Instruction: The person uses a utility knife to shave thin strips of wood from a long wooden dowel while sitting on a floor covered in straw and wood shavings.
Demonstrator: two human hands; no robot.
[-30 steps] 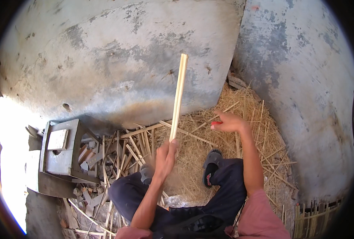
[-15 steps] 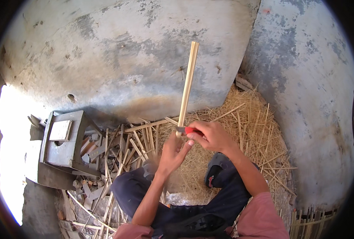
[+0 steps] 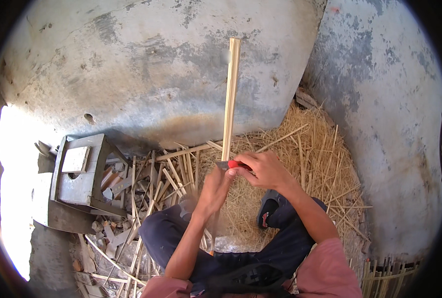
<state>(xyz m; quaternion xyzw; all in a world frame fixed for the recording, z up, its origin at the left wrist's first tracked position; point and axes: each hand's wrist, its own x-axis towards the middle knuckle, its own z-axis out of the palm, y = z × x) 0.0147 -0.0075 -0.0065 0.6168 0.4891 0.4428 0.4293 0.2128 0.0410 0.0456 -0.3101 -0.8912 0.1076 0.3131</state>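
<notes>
Seated, dark-trousered legs (image 3: 221,248) folded on the ground. Left hand (image 3: 213,191) clenched round a bamboo strip (image 3: 230,99) rising upright; right hand (image 3: 265,169) gripping a red-handled knife (image 3: 233,164) against it. Around: straw (image 3: 305,149), offcuts (image 3: 146,179), a grey wooden stool (image 3: 82,171). Beyond: stained concrete walls (image 3: 156,64).

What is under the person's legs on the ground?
Pale straw and split bamboo sticks spread around the dark trouser legs and run beneath them. A black shoe rests on the straw. The floor right under the legs is covered, so it cannot be seen.
</notes>
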